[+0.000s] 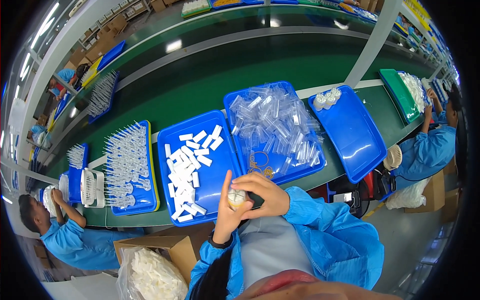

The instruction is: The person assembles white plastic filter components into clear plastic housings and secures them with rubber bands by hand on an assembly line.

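In front of my chest, a small round bundle of white-ended pieces [237, 196] sits between my two hands, with a yellowish band-like strip around it. My left hand [226, 216] is closed about its left side, index finger pointing up. From the right, my right hand [267, 192] curls its fingers over the top of the bundle. Just beyond are rubber bands [268, 172] in the near end of a blue tray [312, 173] heaped with clear plastic tubes [272, 117]. Left of that, white short cylinders [185, 170] lie loose in another blue tray [167, 137].
Several similar bundles [327, 98] stand in the far corner of the right blue tray [355, 140]. Leftward, a tray of upright thin-tipped white parts [129, 165] stands beside a white fan [92, 187]. A bag of white pieces [152, 275] fills a carton below. Co-workers sit at both sides.
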